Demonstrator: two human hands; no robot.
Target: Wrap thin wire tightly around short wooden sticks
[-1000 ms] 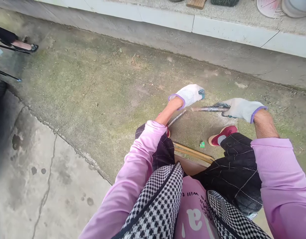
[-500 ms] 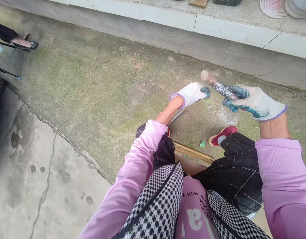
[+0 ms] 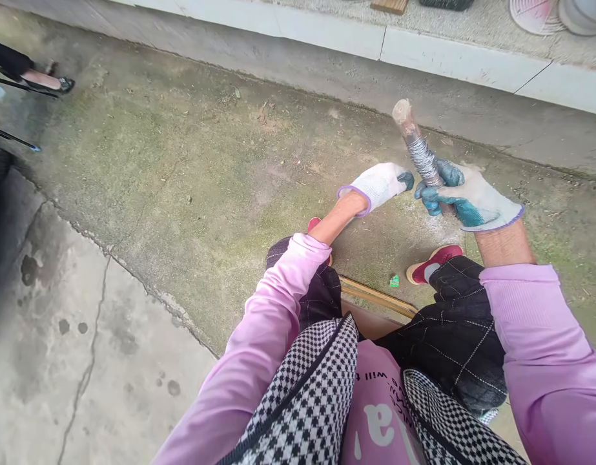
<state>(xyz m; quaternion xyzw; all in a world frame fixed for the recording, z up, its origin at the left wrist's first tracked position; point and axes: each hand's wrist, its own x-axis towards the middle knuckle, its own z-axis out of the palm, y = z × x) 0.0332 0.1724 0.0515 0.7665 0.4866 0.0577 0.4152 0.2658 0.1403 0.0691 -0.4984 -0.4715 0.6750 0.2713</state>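
**Change.** The right hand [image 3: 472, 197] is closed in a full fist around the lower part of the wire-wound stick [image 3: 420, 152], with the blue-coated fingers wrapped over it. One second ago the stick lay almost level, tip toward 9 o'clock. Half a second ago it was tilted up. Now it stands steep, with the bare wooden end toward 11–12 o'clock and well clear of the concrete floor [image 3: 191, 181]. The grip point has not shifted along the stick; only the angle has changed.

The left hand [image 3: 378, 184] has barely moved. It sits low at 9 o'clock of the right hand, just beside it, with the fingers drawn together and the dark fingertips [image 3: 407, 179] pointing at the stick. We cannot tell whether they pinch anything. The thin rod seen under this wrist a second ago is no longer in view.

**Reading.** We judge this to be an upstroke: the stick is lifted over the pale, dusty patch [image 3: 428, 226] in front of the red shoe [image 3: 436, 263].

**Surroundings.** A green scrap [image 3: 394, 281] lies at 7 o'clock of that shoe. Another person's foot [image 3: 48, 81] is at far 10 o'clock.

**Writing.** The pink shirt [image 3: 375, 413] carries small print. We read "will", and the rest is hidden by the checked vest [image 3: 302, 400]. Below it are large white letters, possibly "la". No brand is visible on the gloves or shoes.
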